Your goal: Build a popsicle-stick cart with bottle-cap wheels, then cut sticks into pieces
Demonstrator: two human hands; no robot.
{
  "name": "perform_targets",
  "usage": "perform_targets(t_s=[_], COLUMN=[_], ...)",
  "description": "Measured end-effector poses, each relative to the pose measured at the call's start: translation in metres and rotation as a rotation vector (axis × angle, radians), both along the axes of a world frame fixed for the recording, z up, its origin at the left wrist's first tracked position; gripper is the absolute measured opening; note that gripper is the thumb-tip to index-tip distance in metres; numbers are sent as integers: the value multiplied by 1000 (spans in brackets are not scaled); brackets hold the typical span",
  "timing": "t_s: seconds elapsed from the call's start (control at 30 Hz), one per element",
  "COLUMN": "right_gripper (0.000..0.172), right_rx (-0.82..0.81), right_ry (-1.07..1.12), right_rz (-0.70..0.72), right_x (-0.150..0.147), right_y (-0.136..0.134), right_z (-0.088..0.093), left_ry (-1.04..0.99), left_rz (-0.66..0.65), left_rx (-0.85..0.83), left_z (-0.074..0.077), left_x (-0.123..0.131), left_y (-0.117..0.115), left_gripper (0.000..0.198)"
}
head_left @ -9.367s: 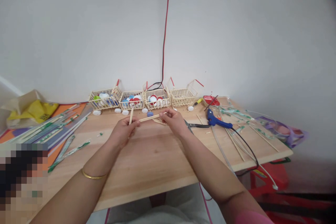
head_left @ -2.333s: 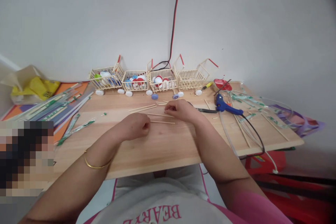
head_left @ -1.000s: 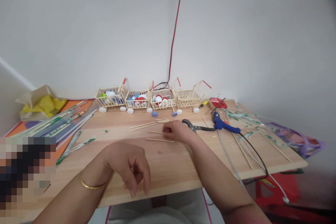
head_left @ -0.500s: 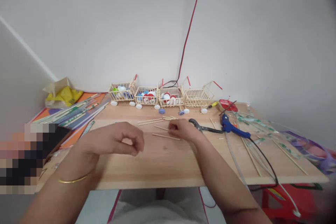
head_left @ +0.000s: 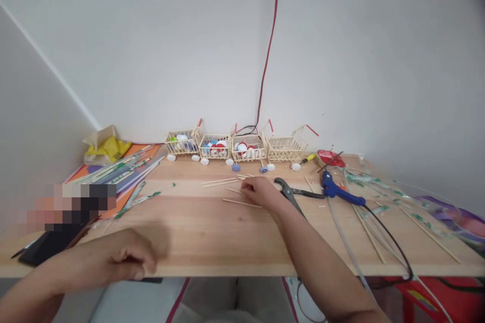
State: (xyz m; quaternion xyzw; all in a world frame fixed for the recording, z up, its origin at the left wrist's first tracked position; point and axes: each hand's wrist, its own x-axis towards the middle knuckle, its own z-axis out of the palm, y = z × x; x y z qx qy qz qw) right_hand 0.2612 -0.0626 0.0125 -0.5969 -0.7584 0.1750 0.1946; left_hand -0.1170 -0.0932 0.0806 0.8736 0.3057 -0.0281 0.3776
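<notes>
My right hand (head_left: 261,193) rests over the middle of the table, fingers curled and pressed together on the end of a thin wooden stick (head_left: 232,190). Its fingertips partly hide that end. Close by lie another wooden stick (head_left: 240,203) and several more sticks (head_left: 217,182). Black-handled pliers (head_left: 287,189) lie just right of this hand, partly behind my forearm. Near the front left table edge, my left hand (head_left: 123,257) hovers with loosely bent fingers, the thumb apart from them and nothing visible in between.
Several small stick-built carts (head_left: 248,149) line the wall, some filled with bottle caps. A blue glue gun (head_left: 341,193) with its cord lies right, near a red dish (head_left: 331,158) and a yellow-handled knife (head_left: 308,158). Wrapped sticks (head_left: 125,169) and a dark phone-like object (head_left: 49,245) are left.
My left hand has moved left and toward the front table edge. My right hand stays at the same sticks. The view has shifted slightly.
</notes>
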Motion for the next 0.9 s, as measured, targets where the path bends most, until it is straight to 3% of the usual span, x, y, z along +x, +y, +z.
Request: perform_targets(t_s=[0.07,0.17,0.37,0.53,0.73,0.9], right_gripper=[12,13,13,13,14,14], right_rx=[10,16,39,32,4,10], right_ry=[4,12,3,-35,-32,-11], right_rz=[10,23,21,16,18,27], right_x=[-1,-1,-1,0,-1,-2], right_y=[1,1,1,3,2,0], right_z=[-2,-3,-4,-6,-4,0], left_ry=[-24,-18,253,366,453,467], left_rz=[-14,86,438,630,679,667], left_rx=[-12,71,517,606,600,636], left_z=[3,-2,-21,-31,-54,-56], left_x=[12,37,76,95,112,111], left_y=[12,37,103,147,162,167], left_gripper=[29,34,22,36,37,36])
